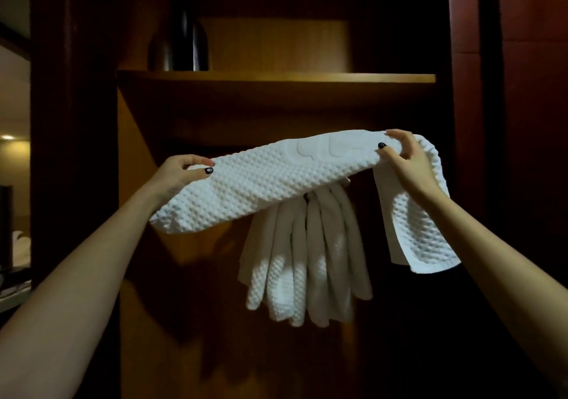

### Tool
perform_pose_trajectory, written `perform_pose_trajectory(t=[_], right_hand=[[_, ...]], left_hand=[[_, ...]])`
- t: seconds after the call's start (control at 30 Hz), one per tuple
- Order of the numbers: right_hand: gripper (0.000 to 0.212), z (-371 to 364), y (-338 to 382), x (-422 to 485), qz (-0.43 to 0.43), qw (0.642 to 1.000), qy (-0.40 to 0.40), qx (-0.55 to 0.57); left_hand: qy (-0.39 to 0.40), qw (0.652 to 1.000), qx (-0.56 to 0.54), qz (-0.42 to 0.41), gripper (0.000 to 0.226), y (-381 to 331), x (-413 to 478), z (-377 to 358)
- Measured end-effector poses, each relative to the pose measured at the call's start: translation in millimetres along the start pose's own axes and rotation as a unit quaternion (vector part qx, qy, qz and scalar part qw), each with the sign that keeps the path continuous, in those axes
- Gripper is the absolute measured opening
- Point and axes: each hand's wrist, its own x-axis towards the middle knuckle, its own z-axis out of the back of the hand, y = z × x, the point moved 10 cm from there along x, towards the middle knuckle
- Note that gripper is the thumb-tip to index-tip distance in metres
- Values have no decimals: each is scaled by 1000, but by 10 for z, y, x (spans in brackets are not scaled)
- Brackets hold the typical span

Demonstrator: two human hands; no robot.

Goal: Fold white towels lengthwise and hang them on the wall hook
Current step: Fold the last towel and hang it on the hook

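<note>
The folding looks done and the hanging step is in hand. A long, narrow folded white waffle towel (261, 189) is held level in the air, below the front edge of the wooden shelf (276, 78) and in front of a bunch of white towels (304, 260) already hanging beneath it.

The left hand (181, 171) pinches the towel's left end, thumb on top and fingers underneath. The right hand (405, 158) grips it with curled fingers near the other end, where the rest of the towel bends over and drapes down to the right.

The hook is hidden behind the cloth, so its exact spot cannot be told. The next move likely calls for carrying the towel's middle forward over the hook, then letting both ends drop evenly without knocking the hung towels loose. A dark vase (181, 45) stands on the shelf's left end.
</note>
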Motion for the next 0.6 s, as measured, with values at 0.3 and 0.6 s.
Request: perform_pose_trajectory(t=[0.3, 0.6], right_hand=[[44, -559, -254, 595, 13, 997, 9, -80], [36, -982, -548, 1065, -35, 991, 53, -116]], left_hand=[[-14, 999, -1, -38, 14, 369, 906, 154], [-26, 997, -70, -7, 17, 832, 1483, 97]])
